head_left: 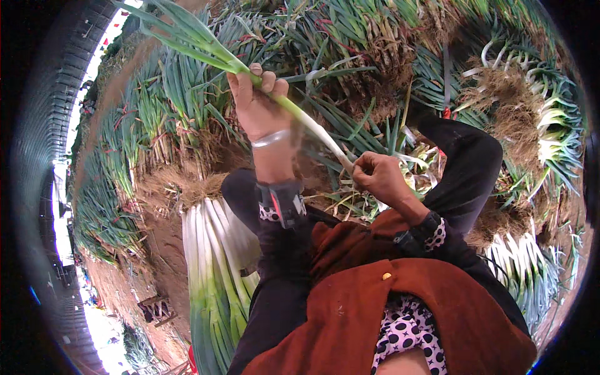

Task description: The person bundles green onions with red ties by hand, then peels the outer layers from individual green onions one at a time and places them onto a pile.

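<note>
A long green onion (312, 127) slants across in front of me, its green leaves at the upper left and its white end lower right. My left hand (257, 106) is closed round the stalk where the green turns pale. At the white root end, my right hand (382, 179) has thumb and fingers pinched together against the tip. Whether those fingers also hold a strip of skin is too small to tell. Loose leaves and peelings (415, 164) lie on the ground beyond my right hand, between my legs.
Peeled green onions (209, 250) lie beside my left leg, roots pointing away. Unpeeled bundles (181, 100), some with red ties, stand across the left and far side. At the right lie a rooty pile (509, 103) and another white-stemmed bunch (519, 262).
</note>
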Demonstrator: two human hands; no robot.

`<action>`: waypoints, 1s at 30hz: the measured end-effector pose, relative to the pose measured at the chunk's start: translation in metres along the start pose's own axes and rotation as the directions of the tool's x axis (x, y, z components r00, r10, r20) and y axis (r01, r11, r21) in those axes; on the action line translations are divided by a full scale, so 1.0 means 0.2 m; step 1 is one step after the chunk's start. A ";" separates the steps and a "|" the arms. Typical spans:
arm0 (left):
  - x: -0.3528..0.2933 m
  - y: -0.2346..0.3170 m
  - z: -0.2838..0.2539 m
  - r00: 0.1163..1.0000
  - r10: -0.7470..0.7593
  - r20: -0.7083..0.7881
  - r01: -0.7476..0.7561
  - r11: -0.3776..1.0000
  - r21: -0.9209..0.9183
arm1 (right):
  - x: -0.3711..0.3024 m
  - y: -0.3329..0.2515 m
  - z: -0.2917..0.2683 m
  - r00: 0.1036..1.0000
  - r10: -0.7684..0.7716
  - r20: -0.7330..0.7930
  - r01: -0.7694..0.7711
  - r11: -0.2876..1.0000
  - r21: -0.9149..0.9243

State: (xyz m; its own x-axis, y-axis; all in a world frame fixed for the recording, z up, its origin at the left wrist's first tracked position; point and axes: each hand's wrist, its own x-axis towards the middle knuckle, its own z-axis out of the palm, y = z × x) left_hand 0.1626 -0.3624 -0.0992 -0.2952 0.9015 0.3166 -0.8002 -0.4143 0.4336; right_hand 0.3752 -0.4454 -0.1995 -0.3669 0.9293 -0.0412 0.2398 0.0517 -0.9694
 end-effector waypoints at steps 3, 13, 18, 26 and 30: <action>0.02 0.01 -0.03 0.983 -0.069 0.170 0.104 0.972 -0.210 | -0.03 -0.03 -0.02 1.000 -0.005 -0.026 0.005 1.000 0.009; 0.00 -0.05 -0.06 0.964 -0.153 0.219 0.226 0.904 -0.364 | -0.09 -0.07 -0.09 0.965 0.246 0.087 -0.261 0.923 0.282; -0.02 -0.05 0.03 0.984 -0.178 -0.029 0.180 0.962 0.207 | -0.04 -0.06 -0.14 0.998 0.054 -0.021 -0.051 0.993 0.102; -0.07 -0.18 0.03 0.944 -0.330 0.025 0.329 0.943 0.042 | 0.19 0.08 -0.35 0.953 0.237 -0.188 -0.122 0.870 0.477; -0.03 -0.19 0.01 0.917 -0.389 0.092 0.400 0.895 -0.196 | 0.04 0.07 -0.28 0.951 0.279 0.132 -0.306 0.907 0.291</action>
State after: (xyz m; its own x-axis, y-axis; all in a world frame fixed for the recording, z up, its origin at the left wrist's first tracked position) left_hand 0.1963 -0.3527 -0.1169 0.0888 0.9759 0.1991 -0.9369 0.0140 0.3493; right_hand 0.4264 -0.4170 -0.2003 -0.4005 0.8503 -0.3414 0.0684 -0.3438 -0.9365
